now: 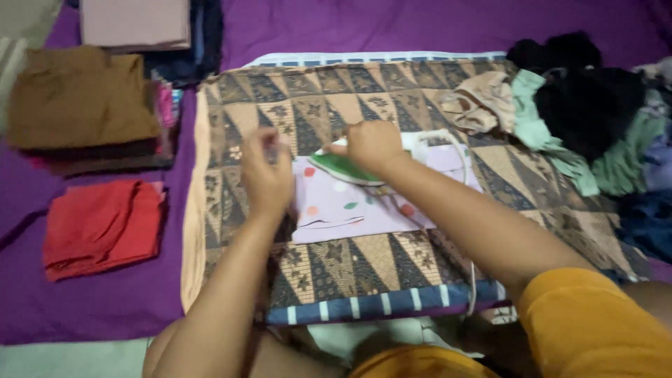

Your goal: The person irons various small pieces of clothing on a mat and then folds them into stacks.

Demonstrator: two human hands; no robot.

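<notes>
Head view: right hand (372,145) closed on green-and-white iron (344,168), pressing lilac spotted garment (350,206) at mat centre; left hand (266,178) flat, fingers loosely open, pinning its 9 o'clock edge. Judged mid-ironing; next pass calls for smooth cloth, cord (458,150) kept at 3 o'clock; red folded stack (105,224) lies at 9 o'clock.

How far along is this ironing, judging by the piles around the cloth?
Done, apparently: folded stacks on the left, a brown one and a red one. In hand: the right hand grips a green and white iron on a pale spotted garment, while the left hand rests at its edge. Left: a loose heap of unfolded clothes on the right.
</notes>
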